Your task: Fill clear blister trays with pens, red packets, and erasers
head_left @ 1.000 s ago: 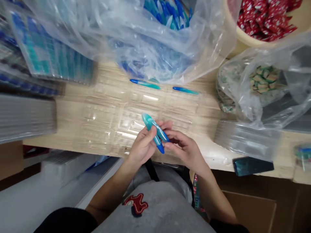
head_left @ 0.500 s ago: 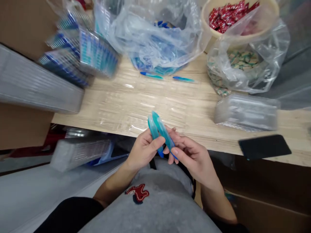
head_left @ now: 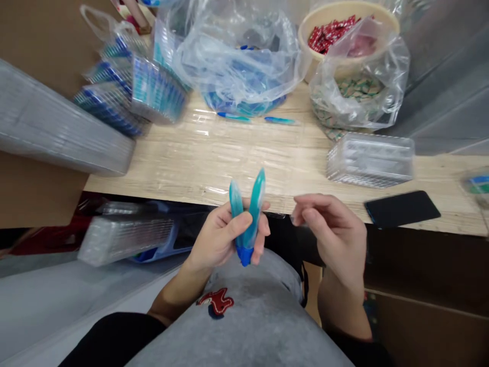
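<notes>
The right hand [head_left: 330, 224] has just come off the pens and now sits apart to the right, fingers loosely curled, half open, holding nothing. The left hand [head_left: 219, 237] grips two teal-and-blue pens [head_left: 256, 209] upright in a V, thumb across them, blue ends together at the bottom and teal tips spread, held just above the person's grey lap [head_left: 252, 316], near the counter edge. The wood-grain counter [head_left: 214, 163] has a clear plastic sheet [head_left: 198, 153] lying on it. Two loose pens [head_left: 234, 116] lie at the far side, just in front of a clear bag of blue-and-teal pens [head_left: 237, 66]. Far right, a tan bowl [head_left: 311, 43] holds red sachets [head_left: 330, 30], beside a clear bag of green-and-tan packets [head_left: 357, 89]. A stack of clear trays [head_left: 370, 160] and a black phone [head_left: 401, 209] sit right. Carded pen packs [head_left: 153, 92] and more stacked trays [head_left: 57, 122] are far left.
</notes>
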`<state>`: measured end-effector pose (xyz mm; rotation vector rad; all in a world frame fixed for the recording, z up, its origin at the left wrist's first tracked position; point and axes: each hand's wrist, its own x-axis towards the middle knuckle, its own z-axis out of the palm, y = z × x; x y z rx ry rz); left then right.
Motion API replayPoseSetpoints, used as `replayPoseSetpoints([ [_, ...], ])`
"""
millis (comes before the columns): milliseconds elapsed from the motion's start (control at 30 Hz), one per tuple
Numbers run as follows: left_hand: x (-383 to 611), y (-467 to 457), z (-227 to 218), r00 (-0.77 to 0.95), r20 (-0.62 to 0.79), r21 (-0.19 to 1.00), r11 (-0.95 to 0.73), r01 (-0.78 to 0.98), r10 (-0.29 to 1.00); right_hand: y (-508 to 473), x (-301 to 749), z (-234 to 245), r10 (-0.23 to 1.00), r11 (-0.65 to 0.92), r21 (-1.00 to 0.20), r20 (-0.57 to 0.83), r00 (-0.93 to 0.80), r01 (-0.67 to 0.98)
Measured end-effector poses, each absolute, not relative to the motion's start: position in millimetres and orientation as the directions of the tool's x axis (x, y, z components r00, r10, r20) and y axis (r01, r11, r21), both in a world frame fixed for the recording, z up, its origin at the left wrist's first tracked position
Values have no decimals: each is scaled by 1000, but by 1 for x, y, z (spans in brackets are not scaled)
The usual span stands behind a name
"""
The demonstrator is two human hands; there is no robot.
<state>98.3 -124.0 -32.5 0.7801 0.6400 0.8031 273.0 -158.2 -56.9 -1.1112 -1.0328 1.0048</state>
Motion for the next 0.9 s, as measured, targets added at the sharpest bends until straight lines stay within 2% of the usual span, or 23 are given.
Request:
replayPoseSetpoints([
  [100, 90, -128, -38, 577, -231, 839, 460, -289, 783, -151, 267, -52, 984, 153, -977, 137, 111, -148],
  [233, 79, -131, -48, 610, -285, 881, 453, -138, 740, -149, 256, -54, 997, 75, -986, 74, 15, -146],
  [400, 61, -131, -54, 582, -290, 819, 512, -260, 760, -154, 258, -71, 987, 127, -976, 107, 120, -176],
  [500, 52, -132, -58, 535, -288, 839, 479, -259, 794, -157, 263, -78, 986, 145, -980, 132, 103, -137],
  [600, 48, -134, -66, 436, -289, 886, 410, -216, 853, -159, 268, -80, 986, 166, -986, 165, 10, -11],
  [733, 46, -134, -83, 322, -296, 906, 371, -205, 899, -157, 276, -89, 959, 233, -938, 178, -220, 257],
  [800, 42, -132, -91, 230, -311, 892, 367, -263, 922, -152, 280, -104, 969, 228, -904, 174, -175, 361],
  [900, 33, -125, -100, 91, -385, 829, 387, -403, 919, -135, 285, -137, 970, 180, -866, 235, 61, 467],
])
